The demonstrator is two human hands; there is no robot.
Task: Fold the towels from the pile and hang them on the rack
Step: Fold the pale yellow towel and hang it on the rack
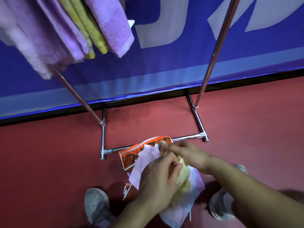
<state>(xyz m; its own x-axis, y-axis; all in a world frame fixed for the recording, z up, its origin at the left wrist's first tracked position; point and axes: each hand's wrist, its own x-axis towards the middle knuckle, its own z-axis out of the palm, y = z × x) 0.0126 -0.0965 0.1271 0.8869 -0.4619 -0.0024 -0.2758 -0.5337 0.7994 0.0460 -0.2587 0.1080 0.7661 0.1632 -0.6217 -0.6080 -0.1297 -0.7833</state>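
Note:
A pile of towels point(143, 163) lies on the red floor between my feet: an orange patterned one, pale pink and white ones, and a yellow towel point(182, 181) bunched on top. My left hand point(158, 180) grips the yellow towel from the left with curled fingers. My right hand point(189, 155) pinches its upper end just beyond. The chrome rack point(209, 76) stands in front of me. Several folded purple and yellow towels point(74, 30) hang from its top at the upper left.
The rack's base bars point(187, 137) lie on the floor just beyond the pile. A blue banner wall point(164, 63) runs behind the rack. My grey shoes point(97, 206) stand either side of the pile on the red floor point(49, 153).

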